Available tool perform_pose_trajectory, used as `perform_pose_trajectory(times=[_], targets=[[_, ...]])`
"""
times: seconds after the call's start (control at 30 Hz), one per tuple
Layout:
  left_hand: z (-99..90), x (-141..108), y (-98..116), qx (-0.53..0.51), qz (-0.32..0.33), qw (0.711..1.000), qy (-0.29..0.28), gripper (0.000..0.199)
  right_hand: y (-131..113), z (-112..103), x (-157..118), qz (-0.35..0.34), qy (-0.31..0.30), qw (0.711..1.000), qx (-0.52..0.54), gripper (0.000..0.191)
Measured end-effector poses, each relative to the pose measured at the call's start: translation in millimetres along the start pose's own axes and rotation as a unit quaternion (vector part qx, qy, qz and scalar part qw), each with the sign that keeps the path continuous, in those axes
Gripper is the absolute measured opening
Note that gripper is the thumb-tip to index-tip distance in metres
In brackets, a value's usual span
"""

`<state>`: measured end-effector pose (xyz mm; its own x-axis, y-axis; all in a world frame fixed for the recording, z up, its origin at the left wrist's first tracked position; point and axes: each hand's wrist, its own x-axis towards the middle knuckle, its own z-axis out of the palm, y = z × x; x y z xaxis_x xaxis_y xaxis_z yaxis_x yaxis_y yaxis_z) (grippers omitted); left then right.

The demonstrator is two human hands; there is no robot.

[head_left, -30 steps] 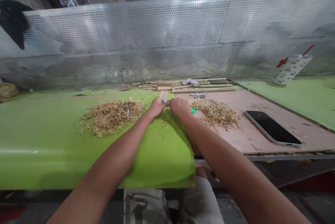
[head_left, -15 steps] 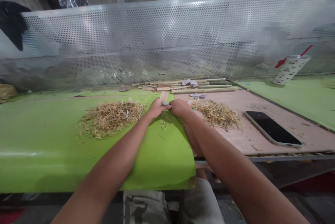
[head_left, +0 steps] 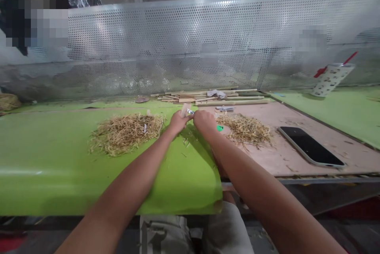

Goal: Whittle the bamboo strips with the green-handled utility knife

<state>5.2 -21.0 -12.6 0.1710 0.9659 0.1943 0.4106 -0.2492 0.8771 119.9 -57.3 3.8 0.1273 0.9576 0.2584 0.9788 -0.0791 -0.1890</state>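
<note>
My left hand is closed on a small flat, pale wood-coloured piece, whose upper end sticks up above the fingers. Right beside it, my right hand is a fist with its thumb side toward the left hand. A small whitish, shiny bit shows between the two hands; its kind is too small to tell. What the right fist grips is hidden. Both hands are above the green sheet, where a few thin shavings lie just below them.
Heaps of curly shavings lie left and right of my hands. Behind are bamboo sticks by a perforated metal screen. To the right are a phone and a tilted-looking tumbler with a red straw. A green disc lies near my right wrist.
My hands stay together in nearly the same spot. The pale piece's top end sits lower and tilts differently, and more of the shiny bit shows. The green disc is more exposed.
</note>
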Motion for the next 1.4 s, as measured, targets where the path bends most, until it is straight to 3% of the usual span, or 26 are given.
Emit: perform_pose_trajectory(times=[0.63,0.8,1.07,1.23,1.4], targets=[[-4.4,-6.7,6.6,0.014,-0.014,1.0,0.006,0.036,7.0,-3.8,5.9,0.018,0.007,1.0,0.011,0.034],[-6.2,-6.8,5.3,-0.012,-0.005,1.0,-0.017,0.046,16.7,-2.4,10.5,0.014,0.024,1.0,0.006,0.033],[-3.7,4.2,-9.0,-0.087,0.048,0.993,-0.059,0.047,16.3,3.7,11.0,-0.1,-0.047,0.994,-0.025,0.037],[-5.1,5.4,-8.1,-0.112,0.033,0.99,-0.08,0.046,17.4,6.3,11.8,-0.085,-0.021,0.996,-0.029,0.036],[-9.3,1.8,-1.7,-0.133,-0.037,0.987,-0.086,0.045,24.4,3.9,12.8,0.006,0.023,0.999,0.035,0.036]])
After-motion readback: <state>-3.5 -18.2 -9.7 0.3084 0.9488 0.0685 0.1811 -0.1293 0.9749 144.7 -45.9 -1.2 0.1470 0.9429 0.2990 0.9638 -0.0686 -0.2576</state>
